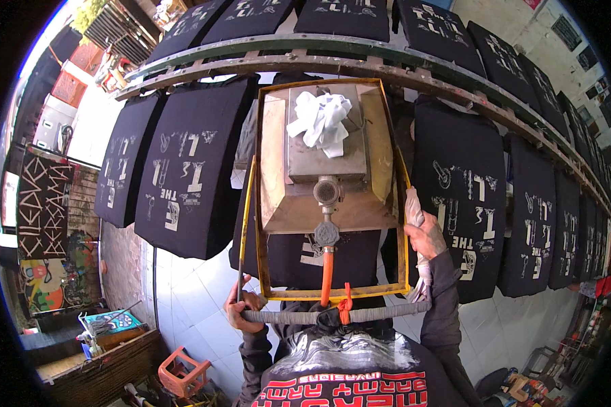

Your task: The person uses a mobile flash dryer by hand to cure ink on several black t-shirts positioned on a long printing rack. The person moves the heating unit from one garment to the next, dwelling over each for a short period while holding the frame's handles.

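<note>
A gas-fed metal heater (pixel 331 206) in a yellow metal frame (pixel 336 294) spans the space before me, above a black printed T-shirt (pixel 354 254) that it partly hides. My left hand (pixel 245 307) grips the left corner of the handle, at the end of its tape-wrapped bar (pixel 280 318). Higher up on the other side, my right hand (pixel 428 236) is closed around the cloth-wrapped side bar (pixel 421 274). An orange hose (pixel 327 274) runs from the gas regulator (pixel 327 234) towards the handle. White crumpled cloth (pixel 321 119) lies on the heater's top box.
Black T-shirts (pixel 191 122) with pale prints lie on boards in two rows. Between the rows runs a long metal rail (pixel 387 66). An orange plastic stool (pixel 183 371) stands on the tiled floor (pixel 183 285) at lower left. Clutter (pixel 524 389) sits at lower right.
</note>
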Motion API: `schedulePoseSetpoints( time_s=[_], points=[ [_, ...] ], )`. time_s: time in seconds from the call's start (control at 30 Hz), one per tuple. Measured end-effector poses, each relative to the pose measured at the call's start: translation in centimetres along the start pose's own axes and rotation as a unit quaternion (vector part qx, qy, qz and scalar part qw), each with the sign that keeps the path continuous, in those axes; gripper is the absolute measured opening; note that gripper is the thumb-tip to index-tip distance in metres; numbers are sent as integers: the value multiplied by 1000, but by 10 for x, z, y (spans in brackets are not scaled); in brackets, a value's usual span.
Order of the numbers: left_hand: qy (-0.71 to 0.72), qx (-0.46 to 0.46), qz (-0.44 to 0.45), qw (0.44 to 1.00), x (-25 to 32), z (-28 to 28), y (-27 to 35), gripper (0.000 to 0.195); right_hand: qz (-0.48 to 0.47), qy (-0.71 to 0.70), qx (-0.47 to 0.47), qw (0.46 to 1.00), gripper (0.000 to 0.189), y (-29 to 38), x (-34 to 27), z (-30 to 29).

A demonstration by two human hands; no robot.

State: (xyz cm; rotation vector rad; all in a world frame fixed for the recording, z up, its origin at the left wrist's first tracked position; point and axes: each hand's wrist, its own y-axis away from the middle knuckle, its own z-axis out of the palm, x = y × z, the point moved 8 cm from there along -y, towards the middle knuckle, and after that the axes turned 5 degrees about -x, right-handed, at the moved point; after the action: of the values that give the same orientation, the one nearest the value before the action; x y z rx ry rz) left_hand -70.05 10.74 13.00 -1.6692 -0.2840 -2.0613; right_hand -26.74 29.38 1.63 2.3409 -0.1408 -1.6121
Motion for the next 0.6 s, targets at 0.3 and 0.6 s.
schedulePoseSetpoints(
  time_s=[0.3,0.6],
  points=[
    [-11,15,-13,1000,1,7,6,71,13,-13,-2,1000,33,10,0,-7],
    [-12,2,-44,999,3,-6,2,70,24,-17,5,1000,29,19,-7,-4]
  ],
)
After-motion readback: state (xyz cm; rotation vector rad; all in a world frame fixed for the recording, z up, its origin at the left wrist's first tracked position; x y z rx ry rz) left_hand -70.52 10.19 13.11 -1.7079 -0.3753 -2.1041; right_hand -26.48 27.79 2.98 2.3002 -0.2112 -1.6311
